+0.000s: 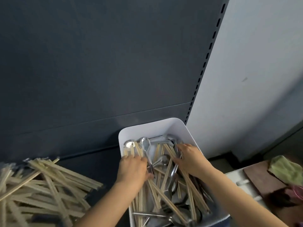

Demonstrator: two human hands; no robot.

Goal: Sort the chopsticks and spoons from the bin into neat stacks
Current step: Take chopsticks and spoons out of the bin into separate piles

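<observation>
Dark shelf holds the white bin at 5 o'clock, chopsticks and spoons tangled inside. My left grip curls round chopsticks, likely bound for the pile at 8 o'clock. My right grip burrows in; I cannot tell its closure.

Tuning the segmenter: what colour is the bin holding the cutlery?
The bin is plain white, clearest in the head view.

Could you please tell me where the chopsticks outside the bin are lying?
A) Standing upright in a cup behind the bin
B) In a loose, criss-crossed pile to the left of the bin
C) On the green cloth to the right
B: the chopsticks lie criss-crossed in a loose pile on the dark surface to the left of the white bin.
</observation>
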